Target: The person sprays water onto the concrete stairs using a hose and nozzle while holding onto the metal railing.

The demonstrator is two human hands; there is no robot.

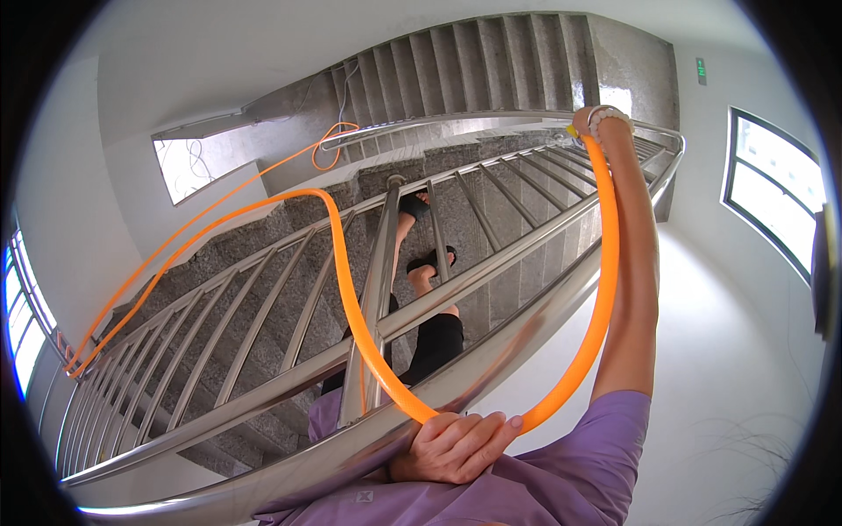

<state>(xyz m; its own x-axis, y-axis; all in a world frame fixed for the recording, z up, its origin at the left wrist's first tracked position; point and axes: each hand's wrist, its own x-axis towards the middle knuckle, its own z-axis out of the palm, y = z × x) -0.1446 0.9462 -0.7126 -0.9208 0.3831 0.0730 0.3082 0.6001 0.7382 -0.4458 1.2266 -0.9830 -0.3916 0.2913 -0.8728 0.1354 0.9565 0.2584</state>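
An orange hose [608,217] hangs in a wide curve between my two hands. Near my chest, at the lower middle, my left hand [464,447] has its fingers wrapped around the hose, beside the broad metal handrail [539,315]. My outstretched right hand [585,121], a beaded bracelet at its wrist, grips the hose near a small yellow piece [572,131], at the far handrail [473,117]; whether it touches that rail is unclear. From my left hand the hose arches over the balusters to the far left, and an orange line runs back to a loop [327,148] by the far rail's end.
Metal balusters [250,322] stand between the rails. Grey stone steps [460,66] rise at the top, with more steps [487,283] under my sandalled feet [434,260]. Thin cables [197,158] hang by an opening at the upper left. A window [776,177] is at the right.
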